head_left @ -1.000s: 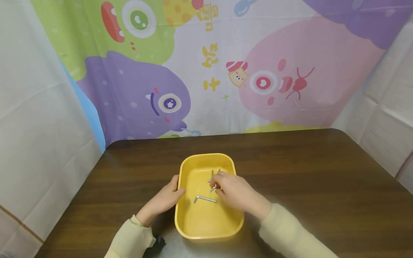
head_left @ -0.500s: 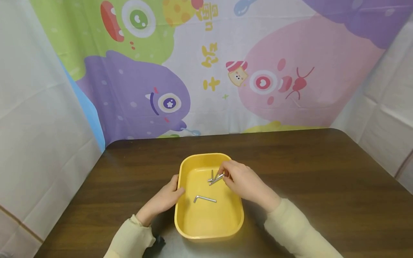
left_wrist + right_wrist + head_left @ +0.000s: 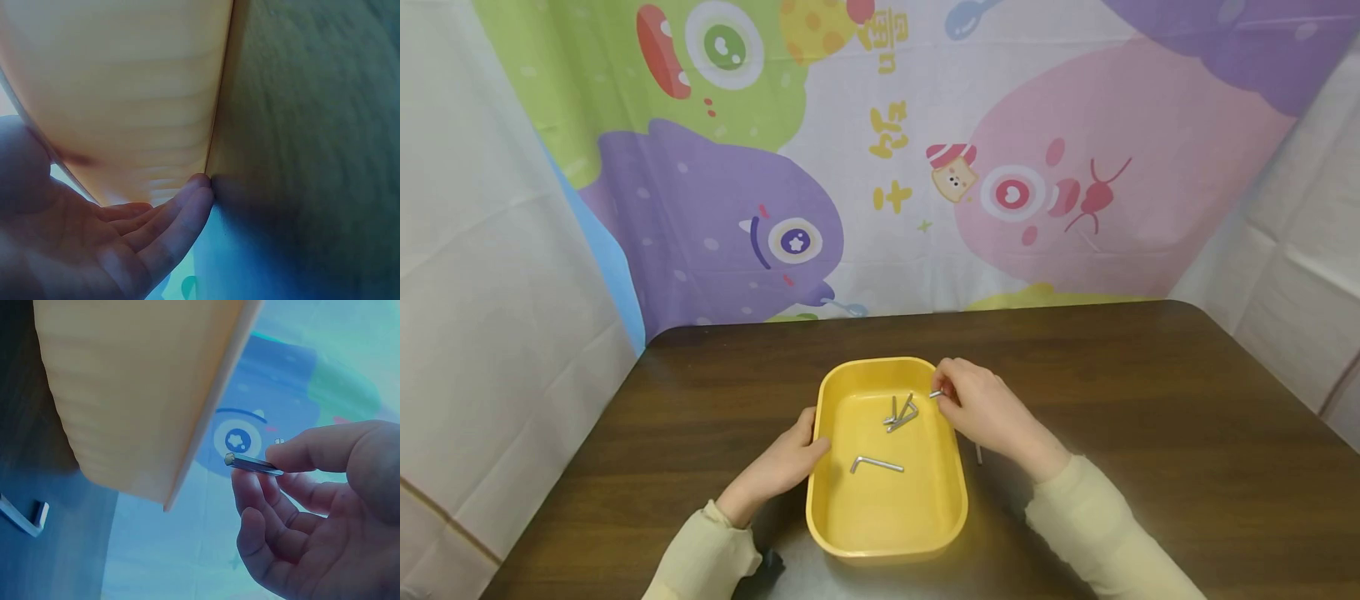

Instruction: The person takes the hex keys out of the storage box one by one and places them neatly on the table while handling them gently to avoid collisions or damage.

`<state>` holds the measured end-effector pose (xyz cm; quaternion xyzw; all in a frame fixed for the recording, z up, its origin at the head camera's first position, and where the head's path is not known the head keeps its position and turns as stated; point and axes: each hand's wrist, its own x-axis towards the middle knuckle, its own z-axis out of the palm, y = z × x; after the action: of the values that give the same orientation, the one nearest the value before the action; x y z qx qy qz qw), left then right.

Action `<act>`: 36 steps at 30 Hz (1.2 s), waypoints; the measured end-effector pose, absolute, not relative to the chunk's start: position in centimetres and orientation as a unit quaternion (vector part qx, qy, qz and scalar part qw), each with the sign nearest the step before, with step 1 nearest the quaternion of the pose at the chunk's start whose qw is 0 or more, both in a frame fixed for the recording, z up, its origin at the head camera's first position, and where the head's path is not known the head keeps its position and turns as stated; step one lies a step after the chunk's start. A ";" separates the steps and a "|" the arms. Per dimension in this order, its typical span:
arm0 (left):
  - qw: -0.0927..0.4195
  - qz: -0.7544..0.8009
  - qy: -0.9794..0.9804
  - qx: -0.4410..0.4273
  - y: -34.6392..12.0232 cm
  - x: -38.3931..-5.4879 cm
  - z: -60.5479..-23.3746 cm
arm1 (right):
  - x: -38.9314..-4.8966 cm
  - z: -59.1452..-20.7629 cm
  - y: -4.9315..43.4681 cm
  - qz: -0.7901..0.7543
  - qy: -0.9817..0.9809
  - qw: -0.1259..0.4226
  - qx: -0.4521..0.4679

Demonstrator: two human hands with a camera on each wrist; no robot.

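A yellow plastic tray lies in front of me. My left hand holds its left wall, thumb over the rim and fingers along the outside. Just beyond the right rim, my right hand pinches a small silver hex key between thumb and fingers; part of it is hidden by the fingers. One hex key lies alone mid-tray. Several more form a small heap near the tray's far right.
Outside the tray on the right, another hex key lies on the dark wooden table, partly under the right hand in the head view. A printed cartoon curtain hangs behind the table. A black object sits by the left sleeve.
My right hand has lifted a hex key from the heap and moved right and away from me, over the tray's rim. The left hand and the tray have stayed put.
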<state>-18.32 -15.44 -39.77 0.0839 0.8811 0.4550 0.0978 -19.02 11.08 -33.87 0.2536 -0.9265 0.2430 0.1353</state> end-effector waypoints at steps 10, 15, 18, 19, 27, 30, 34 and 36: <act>0.099 0.462 0.878 0.083 -15.4 -18.3 -39.8 | -19.3 -33.6 12.1 0.238 -0.933 0.124 0.242; 0.098 0.459 0.879 0.084 -15.5 -18.3 -39.8 | -19.4 -33.5 12.6 0.226 -0.939 0.115 0.232; 0.099 0.459 0.879 0.086 -15.5 -18.3 -39.8 | -19.4 -33.4 12.7 0.220 -0.943 0.104 0.225; 0.098 0.458 0.879 0.086 -15.5 -18.3 -39.8 | -19.5 -33.4 12.8 0.218 -0.945 0.100 0.223; 0.095 0.450 0.884 0.088 -15.4 -18.2 -39.8 | -19.8 -33.6 13.3 0.203 -0.955 0.077 0.204; 0.095 0.449 0.884 0.087 -15.4 -18.2 -39.7 | -19.9 -33.7 13.5 0.195 -0.958 0.070 0.200; 0.097 0.451 0.883 0.085 -15.4 -18.2 -39.7 | -20.2 -33.9 13.8 0.188 -0.961 0.058 0.195; 0.099 0.452 0.883 0.083 -15.4 -18.2 -39.7 | -20.3 -34.0 13.9 0.186 -0.962 0.052 0.193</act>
<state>-18.21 -15.39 -39.66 0.0830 0.8828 0.4518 0.0986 -20.29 13.89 -34.03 0.1928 -0.9620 0.1860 0.0519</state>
